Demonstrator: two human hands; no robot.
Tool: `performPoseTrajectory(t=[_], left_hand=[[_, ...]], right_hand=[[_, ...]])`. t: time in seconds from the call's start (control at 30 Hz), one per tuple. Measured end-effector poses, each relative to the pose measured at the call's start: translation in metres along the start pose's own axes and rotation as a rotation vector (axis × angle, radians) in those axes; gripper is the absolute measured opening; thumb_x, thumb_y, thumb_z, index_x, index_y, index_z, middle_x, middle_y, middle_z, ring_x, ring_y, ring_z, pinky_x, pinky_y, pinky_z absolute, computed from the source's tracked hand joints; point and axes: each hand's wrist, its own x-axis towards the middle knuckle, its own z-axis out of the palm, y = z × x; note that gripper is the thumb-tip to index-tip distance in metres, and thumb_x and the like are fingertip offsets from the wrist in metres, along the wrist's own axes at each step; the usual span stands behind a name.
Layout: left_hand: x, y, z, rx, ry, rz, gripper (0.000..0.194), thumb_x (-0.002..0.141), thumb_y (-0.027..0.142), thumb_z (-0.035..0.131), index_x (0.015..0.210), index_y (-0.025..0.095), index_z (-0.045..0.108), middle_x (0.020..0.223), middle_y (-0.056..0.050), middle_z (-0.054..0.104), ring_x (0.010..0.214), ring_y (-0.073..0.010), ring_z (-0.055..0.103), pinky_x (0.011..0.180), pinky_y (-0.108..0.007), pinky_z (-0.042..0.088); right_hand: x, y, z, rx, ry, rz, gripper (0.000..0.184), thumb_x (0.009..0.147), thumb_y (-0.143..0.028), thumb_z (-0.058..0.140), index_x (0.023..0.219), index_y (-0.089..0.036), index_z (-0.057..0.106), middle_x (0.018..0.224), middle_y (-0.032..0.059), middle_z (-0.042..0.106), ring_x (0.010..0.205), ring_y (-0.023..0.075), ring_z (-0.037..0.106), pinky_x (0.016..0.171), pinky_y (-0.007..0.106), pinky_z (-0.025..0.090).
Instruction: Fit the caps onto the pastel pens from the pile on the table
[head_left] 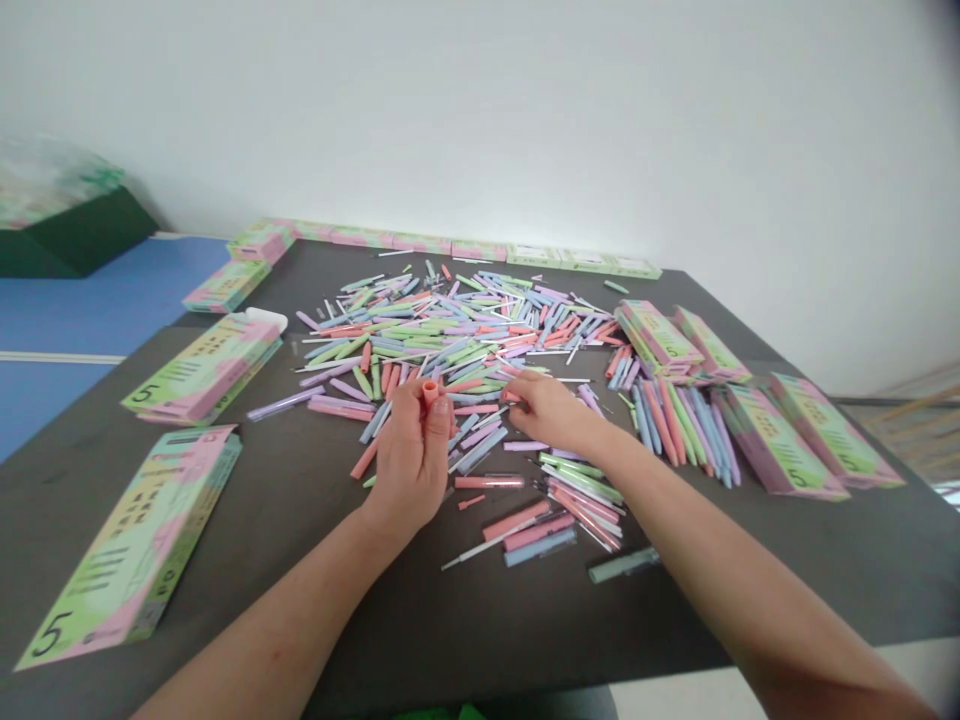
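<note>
Left hand (411,450), thumb up, grips a coral tube (430,391), hollow end upward, at the near side of the pen pile (427,327). Right hand (551,410) reaches in beside it, fingers curled at a coral piece (511,397), though whether they grip it I cannot tell. Dark counter (420,640) lies open toward its near edge, between forearms (720,560) cut off at the bottom.

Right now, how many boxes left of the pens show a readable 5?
2: the nearest box, front left, and the white-flapped box just beyond it. Others may be hidden.
</note>
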Motion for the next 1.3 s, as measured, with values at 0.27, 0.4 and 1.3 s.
performPoseTrajectory(t=[0.27, 0.4, 1.3], left_hand=[[0.0, 0.0, 0.0, -0.02, 0.008, -0.009, 0.017, 0.098, 0.034, 0.035, 0.099, 0.02, 0.044, 0.075, 0.001, 0.055, 0.066, -0.0117, 0.056, 0.066, -0.025, 0.046], [0.0, -0.002, 0.0, 0.001, 0.016, -0.008, 0.016, 0.098, 0.033, 0.036, 0.1, 0.02, 0.046, 0.076, 0.001, 0.055, 0.065, -0.0112, 0.056, 0.066, -0.025, 0.045], [0.003, -0.008, 0.002, 0.16, -0.236, 0.107, 0.023, 0.097, 0.026, 0.041, 0.115, 0.019, 0.054, 0.094, -0.004, 0.063, 0.084, -0.0156, 0.058, 0.077, -0.026, 0.045]], right_hand=[[0.005, 0.012, 0.011, -0.053, -0.114, -0.122, 0.014, 0.087, -0.01, 0.05, 0.083, -0.012, 0.063, 0.094, 0.0122, 0.059, 0.098, 0.0222, 0.057, 0.086, 0.031, 0.042], [0.006, 0.019, 0.011, -0.064, -0.134, -0.199, 0.015, 0.089, -0.013, 0.048, 0.09, -0.013, 0.063, 0.098, 0.0105, 0.058, 0.089, 0.0187, 0.057, 0.08, 0.029, 0.043], [-0.035, -0.031, -0.015, 1.601, 0.188, 0.131, 0.01, 0.078, -0.022, 0.06, 0.085, -0.017, 0.065, 0.067, -0.0004, 0.063, 0.037, 0.0014, 0.024, 0.038, 0.019, 0.016]])
